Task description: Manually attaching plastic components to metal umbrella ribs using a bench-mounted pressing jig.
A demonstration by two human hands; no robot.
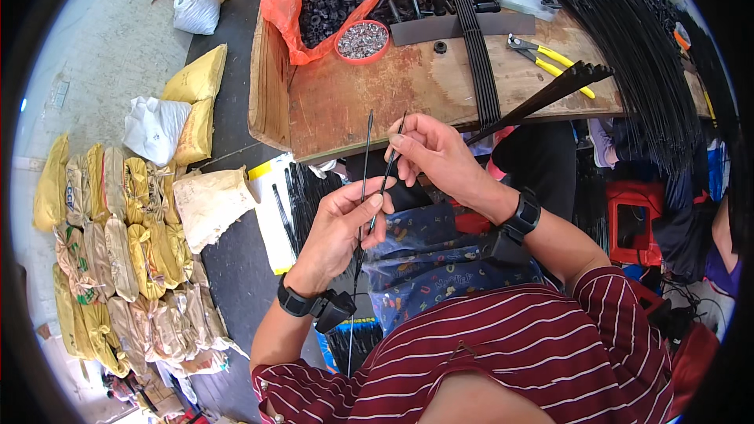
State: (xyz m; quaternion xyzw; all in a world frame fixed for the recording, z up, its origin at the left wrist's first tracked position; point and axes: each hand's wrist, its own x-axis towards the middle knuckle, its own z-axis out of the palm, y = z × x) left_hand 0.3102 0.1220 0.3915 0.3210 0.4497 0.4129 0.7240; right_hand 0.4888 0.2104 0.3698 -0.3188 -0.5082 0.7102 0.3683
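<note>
My left hand [345, 224] is closed, its thumb and fingers pinching a long, thin black rod [367, 153] that looks like an umbrella rib. The rod stands nearly upright and runs down past my wrist toward my lap. A second thin black rod [391, 163] slants beside it, its lower part between the fingers of my left hand. My right hand [440, 159] pinches this second rod near its upper end with thumb and fingertips. Both hands are over my lap, just off the bench's front edge. Any small part at my right fingertips is too small to make out.
On the wooden bench [345, 114] are an orange plastic bag [283, 20] of black parts, a red-rimmed tub [363, 42] of small metal pieces and yellow-handled pliers [550, 61]. Black rod bundles [628, 39] overhang its right side. Wrapped bundles [118, 243] lie at left.
</note>
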